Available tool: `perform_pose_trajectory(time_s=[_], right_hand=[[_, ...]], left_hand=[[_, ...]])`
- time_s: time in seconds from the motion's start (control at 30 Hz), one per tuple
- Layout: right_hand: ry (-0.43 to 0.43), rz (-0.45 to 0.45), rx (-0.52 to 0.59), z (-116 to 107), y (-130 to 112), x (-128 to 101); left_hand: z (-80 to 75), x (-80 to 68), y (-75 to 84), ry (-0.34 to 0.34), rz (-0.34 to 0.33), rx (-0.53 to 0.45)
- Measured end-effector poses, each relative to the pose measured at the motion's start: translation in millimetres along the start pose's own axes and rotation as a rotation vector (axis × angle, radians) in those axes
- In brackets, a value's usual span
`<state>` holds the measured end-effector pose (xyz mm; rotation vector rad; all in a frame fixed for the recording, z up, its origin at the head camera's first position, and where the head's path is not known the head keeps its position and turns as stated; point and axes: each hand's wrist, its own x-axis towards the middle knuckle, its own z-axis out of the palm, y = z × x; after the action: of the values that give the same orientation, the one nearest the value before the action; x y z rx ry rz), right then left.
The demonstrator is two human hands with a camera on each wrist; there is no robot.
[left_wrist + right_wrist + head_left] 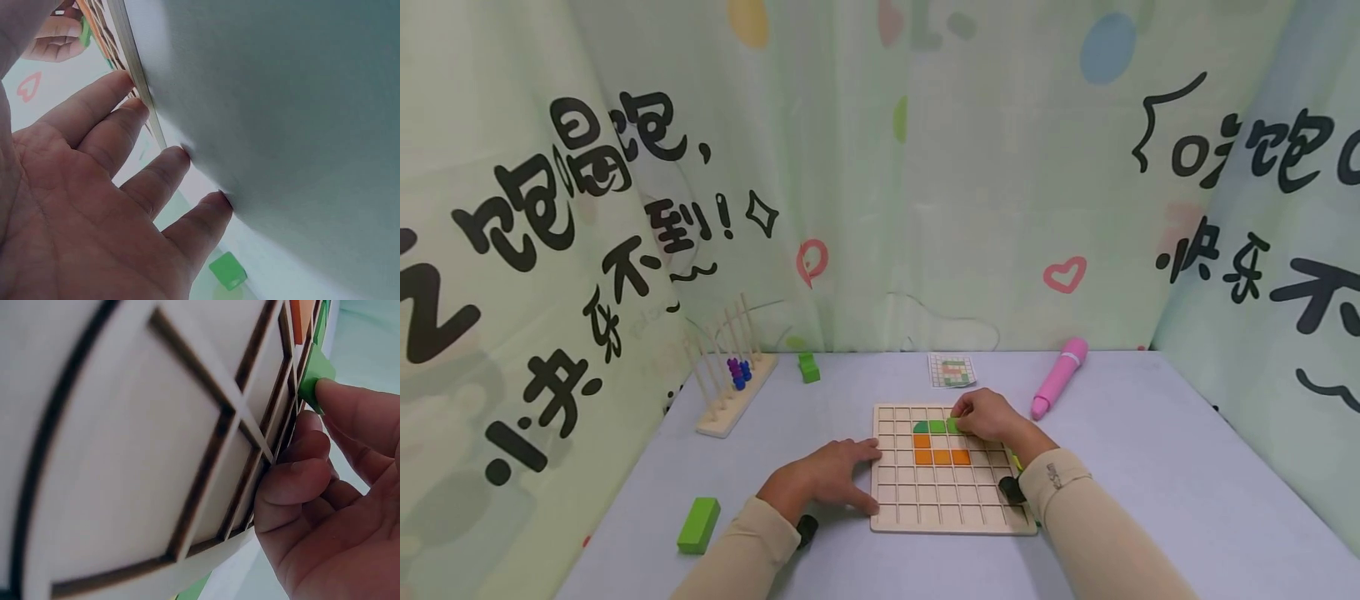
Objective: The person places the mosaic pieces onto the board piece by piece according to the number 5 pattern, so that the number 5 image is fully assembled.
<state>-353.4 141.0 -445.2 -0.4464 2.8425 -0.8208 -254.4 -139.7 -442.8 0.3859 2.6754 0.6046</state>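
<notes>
A wooden grid board lies on the table, with orange tiles and green tiles in some of its squares. At the end of the green row my right hand pinches a light green tile; the right wrist view shows it tilted against the grid, a fingertip on its face. My left hand is spread along the board's left edge, fingertips touching it. In the left wrist view, those fingers are nearly straight and hold nothing.
A peg stand with beads stands at the back left, near a small green block. A larger green block lies at the front left. A patterned card and a pink pen-shaped object lie behind the board. Curtains surround the table.
</notes>
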Motion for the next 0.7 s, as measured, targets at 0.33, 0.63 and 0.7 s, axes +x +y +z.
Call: perform_pose_trajectory(time_s=[0.33,0.63,0.7], right_hand=[[-0.006,0.009,0.001,-1,1,-4],[-0.018,0.069,0.1,-9,14,-17],[-0.014,0.078,0.118,-12,17,-22]], left_hand=[[0.3,-0.2,1.8,-0.01,0.02,0.011],[0.7,-1.6,0.6,0.004,0.015,0.006],[1.0,-1.7,-0.8,0.005,0.017,0.005]])
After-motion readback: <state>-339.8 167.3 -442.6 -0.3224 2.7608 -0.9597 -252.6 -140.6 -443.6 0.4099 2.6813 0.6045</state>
